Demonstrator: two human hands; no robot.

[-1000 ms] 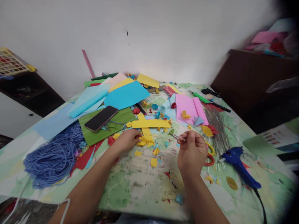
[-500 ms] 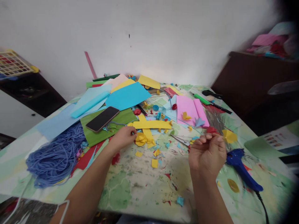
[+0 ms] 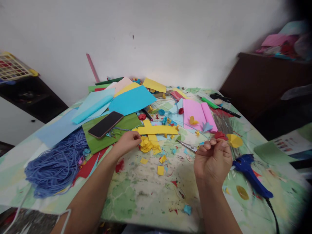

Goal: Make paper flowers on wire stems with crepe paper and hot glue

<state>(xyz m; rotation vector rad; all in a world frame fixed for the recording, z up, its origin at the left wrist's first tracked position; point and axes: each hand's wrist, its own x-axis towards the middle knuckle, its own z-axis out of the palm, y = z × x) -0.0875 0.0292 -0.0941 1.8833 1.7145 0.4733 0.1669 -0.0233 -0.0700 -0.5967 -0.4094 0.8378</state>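
Observation:
My left hand [image 3: 129,142] is closed, thumb and fingers pressed together beside a yellow paper flower [image 3: 145,145]; whatever sits between the fingertips is hidden. A thin wire [image 3: 190,143] runs leftward from my right hand [image 3: 213,159], which pinches it palm up. Just beyond those fingertips show a red paper flower [image 3: 220,135] and a yellow paper petal [image 3: 234,140]; I cannot tell if they are joined to the wire. Scissors [image 3: 187,146] lie left of my right hand. A blue glue gun [image 3: 252,175] rests to its right.
Yellow paper strips [image 3: 158,130] cross behind the flower. A phone [image 3: 106,124] lies on green paper, near a bundle of blue cord [image 3: 57,164]. Pink paper [image 3: 196,113], coloured sheets, a cutter [image 3: 209,102] and paper scraps cover the table's far part.
The view has shifted slightly. My right hand has drawn a little to the left, and the yellow petal past its fingertips has moved left with it. My left hand is nearly unmoved.

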